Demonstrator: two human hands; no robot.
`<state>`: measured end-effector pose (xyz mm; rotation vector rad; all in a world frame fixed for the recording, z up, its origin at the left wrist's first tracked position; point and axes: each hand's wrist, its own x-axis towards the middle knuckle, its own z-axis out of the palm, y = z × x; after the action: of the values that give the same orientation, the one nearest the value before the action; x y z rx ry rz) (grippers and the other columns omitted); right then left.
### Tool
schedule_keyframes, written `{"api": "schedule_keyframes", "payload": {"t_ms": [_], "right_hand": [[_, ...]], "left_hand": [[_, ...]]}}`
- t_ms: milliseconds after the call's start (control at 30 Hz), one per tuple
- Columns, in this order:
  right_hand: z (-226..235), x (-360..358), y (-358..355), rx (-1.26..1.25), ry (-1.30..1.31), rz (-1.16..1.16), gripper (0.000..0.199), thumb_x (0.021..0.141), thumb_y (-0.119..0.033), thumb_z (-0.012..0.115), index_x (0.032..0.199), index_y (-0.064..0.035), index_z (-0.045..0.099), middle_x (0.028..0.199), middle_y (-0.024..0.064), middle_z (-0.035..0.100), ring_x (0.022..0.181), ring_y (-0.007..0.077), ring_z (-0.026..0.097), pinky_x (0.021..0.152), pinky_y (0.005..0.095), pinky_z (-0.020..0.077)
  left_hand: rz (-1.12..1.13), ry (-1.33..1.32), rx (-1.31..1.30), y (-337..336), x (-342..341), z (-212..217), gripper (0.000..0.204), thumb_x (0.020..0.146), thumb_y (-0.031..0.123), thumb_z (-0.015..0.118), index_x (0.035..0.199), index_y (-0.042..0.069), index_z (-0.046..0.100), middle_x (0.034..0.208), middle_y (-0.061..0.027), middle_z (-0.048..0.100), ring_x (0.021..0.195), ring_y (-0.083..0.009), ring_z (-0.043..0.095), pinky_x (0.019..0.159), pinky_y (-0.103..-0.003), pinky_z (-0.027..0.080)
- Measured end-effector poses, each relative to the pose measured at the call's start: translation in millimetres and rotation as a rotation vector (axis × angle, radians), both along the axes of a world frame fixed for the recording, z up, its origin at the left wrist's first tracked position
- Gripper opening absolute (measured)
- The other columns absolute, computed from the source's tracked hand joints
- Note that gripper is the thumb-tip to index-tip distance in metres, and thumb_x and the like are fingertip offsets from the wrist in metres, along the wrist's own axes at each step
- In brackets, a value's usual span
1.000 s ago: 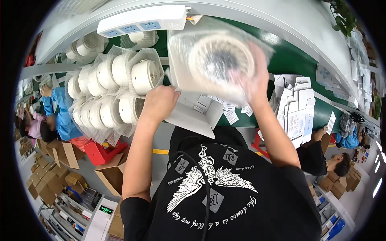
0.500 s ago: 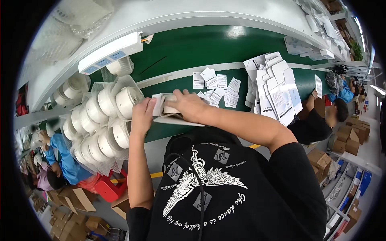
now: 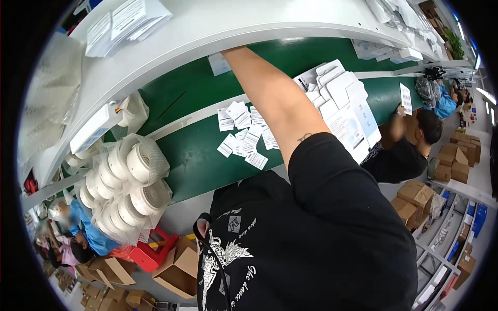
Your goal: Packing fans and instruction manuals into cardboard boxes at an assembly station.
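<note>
My right arm stretches forward across the bench, and my right hand [image 3: 234,50] goes in under the edge of the white shelf [image 3: 290,30]. The shelf hides its fingers, so I cannot see whether it grips anything. Beside the wrist, a white box [image 3: 219,64] shows on the green surface, partly covered by the shelf edge. My left hand is out of view. Small white printed cards [image 3: 252,135] lie loose near the right forearm. To the right of that arm is a stack of flat white cartons [image 3: 345,111].
Bubble-wrapped white round parts [image 3: 140,163] stand in rows at the left. A white power strip [image 3: 96,132] hangs by the shelf. Papers [image 3: 129,20] lie on the shelf. Another person [image 3: 404,150] works at the right. A red stool [image 3: 150,254] and an open cardboard box [image 3: 179,269] stand below.
Both hands were on a white box at the bench's near edge. My right arm has since reached far forward under the shelf; my left hand has left the view. The camera view has shifted.
</note>
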<state>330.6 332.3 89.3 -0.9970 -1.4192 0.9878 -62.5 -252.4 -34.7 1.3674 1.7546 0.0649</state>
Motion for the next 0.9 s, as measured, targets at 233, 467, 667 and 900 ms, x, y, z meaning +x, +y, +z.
{"api": "schedule_keyframes", "payload": {"t_ms": [233, 467, 667, 900], "right_hand": [[-46.4, 122.4, -218.8, 0.199, -0.687, -0.773, 0.051, 0.078, -0.015, 0.081, 0.127, -0.0082, 0.069, 0.137, 0.0218, 0.063, 0.134, 0.0470, 0.054, 0.109, 0.0570, 0.0447], [-44.0, 210.4, -412.1, -0.439, -1.227, -0.759, 0.076, 0.076, -0.034, 0.085, 0.144, -0.0125, 0.059, 0.156, 0.0238, 0.046, 0.148, 0.0507, 0.038, 0.112, 0.0734, 0.0334], [-83.1, 242.0, -432.2, -0.543, -1.269, -0.652, 0.088, 0.075, -0.043, 0.087, 0.152, -0.0156, 0.054, 0.162, 0.0253, 0.040, 0.151, 0.0514, 0.034, 0.114, 0.0756, 0.0309], [-13.6, 252.8, -452.8, -0.745, -1.279, -0.661, 0.081, 0.081, -0.039, 0.083, 0.152, -0.0121, 0.053, 0.155, 0.0257, 0.048, 0.146, 0.0506, 0.043, 0.111, 0.0637, 0.0434]], "left_hand": [[-0.140, -0.068, -0.018, 25.8, 14.1, -14.9, 0.021, 0.101, 0.020, 0.069, 0.107, 0.000, 0.073, 0.083, -0.0175, 0.073, 0.076, -0.0262, 0.071, 0.070, -0.037, 0.054], [-0.275, -0.065, 0.036, 92.7, -1.4, -20.5, 0.021, 0.101, 0.020, 0.070, 0.107, 0.000, 0.073, 0.085, -0.0164, 0.074, 0.077, -0.0253, 0.071, 0.071, -0.037, 0.054], [-0.403, -0.092, 0.125, 164.6, -12.4, -20.5, 0.021, 0.100, 0.019, 0.070, 0.107, -0.001, 0.073, 0.086, -0.0154, 0.074, 0.078, -0.0245, 0.070, 0.072, -0.037, 0.054], [-0.292, -0.372, 0.159, 202.8, -6.9, -88.5, 0.021, 0.100, 0.018, 0.070, 0.107, -0.002, 0.073, 0.091, -0.0114, 0.075, 0.082, -0.0198, 0.068, 0.074, -0.036, 0.053]]}}
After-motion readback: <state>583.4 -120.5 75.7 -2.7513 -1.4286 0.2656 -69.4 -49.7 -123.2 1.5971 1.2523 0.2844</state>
